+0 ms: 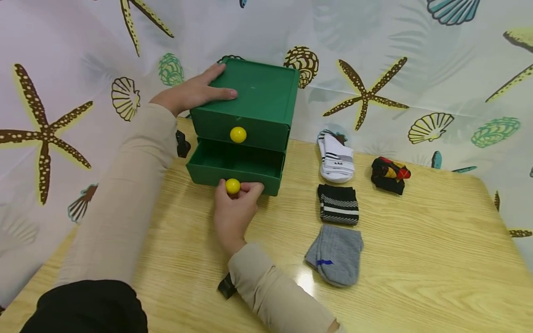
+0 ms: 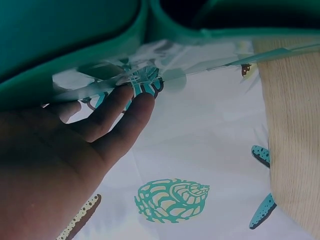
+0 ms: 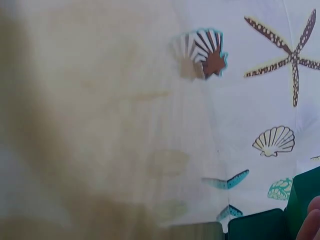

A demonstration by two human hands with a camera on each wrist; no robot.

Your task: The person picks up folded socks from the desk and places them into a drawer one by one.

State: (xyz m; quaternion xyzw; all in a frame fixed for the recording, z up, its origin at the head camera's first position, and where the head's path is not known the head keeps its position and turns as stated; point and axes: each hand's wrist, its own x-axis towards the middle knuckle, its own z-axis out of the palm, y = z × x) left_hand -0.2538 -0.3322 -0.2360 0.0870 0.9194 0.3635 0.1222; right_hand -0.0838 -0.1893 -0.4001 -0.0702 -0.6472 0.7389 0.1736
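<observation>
Pinched yellow knob (image 1: 232, 186) of part-open drawer (image 1: 208, 175) with right hand (image 1: 235, 213), rested left hand (image 1: 195, 94) with fingers extended on green unit (image 1: 262, 88) at far left of table (image 1: 437, 249), judged drawer light, stiff, best moved by knob.

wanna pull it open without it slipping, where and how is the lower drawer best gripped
Probably by its yellow knob, pinched from both sides, coming from the front: it is a round ball standing out from the flat front of the lower drawer. The right hand grips there; the left hand rests on the cabinet.
</observation>
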